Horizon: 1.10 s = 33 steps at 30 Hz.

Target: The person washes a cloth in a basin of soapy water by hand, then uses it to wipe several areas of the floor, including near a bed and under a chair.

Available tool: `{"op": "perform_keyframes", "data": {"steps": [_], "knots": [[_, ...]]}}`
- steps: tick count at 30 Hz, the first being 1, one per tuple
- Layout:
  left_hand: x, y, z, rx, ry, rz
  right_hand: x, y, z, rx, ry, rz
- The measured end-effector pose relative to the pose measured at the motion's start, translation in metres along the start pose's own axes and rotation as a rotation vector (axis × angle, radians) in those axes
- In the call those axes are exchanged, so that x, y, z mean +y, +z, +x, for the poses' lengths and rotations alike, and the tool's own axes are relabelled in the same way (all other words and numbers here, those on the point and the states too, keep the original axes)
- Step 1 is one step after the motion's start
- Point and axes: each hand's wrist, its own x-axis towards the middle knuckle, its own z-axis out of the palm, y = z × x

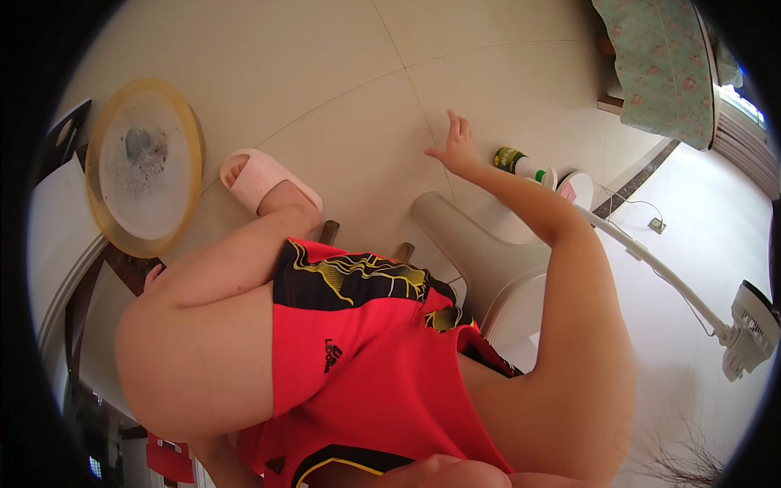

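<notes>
My right hand is stretched out over the tiled floor with its fingers apart and nothing in it. Close to its wrist is a bottle with a green label that bears writing. Only a few fingertips of my left hand show past my bent knee; the rest is hidden, so its hold cannot be made out. Just above those fingertips is a round basin with a translucent yellow rim. Its pale inside carries a grey patch and many dark specks.
A beige plastic stool stands below my right forearm. Beyond it are a white fan's round base, its long pole and its head. My foot wears a pink slipper. A floral cloth hangs at upper right.
</notes>
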Motion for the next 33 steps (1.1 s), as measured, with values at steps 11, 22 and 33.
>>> {"op": "perform_keyframes", "data": {"steps": [11, 22, 33], "knots": [[-0.075, -0.089, -0.114, 0.111, -0.162, 0.039, 0.015, 0.021, -0.057, -0.948, -0.031, -0.222], [-0.075, -0.079, -0.132, 0.091, -0.151, 0.050, -0.005, 0.025, -0.058, -0.375, -0.331, -0.368], [-0.042, -0.006, -0.096, -0.044, -0.043, 0.034, -0.013, 0.001, 0.007, -0.332, -0.072, -0.217]]}}
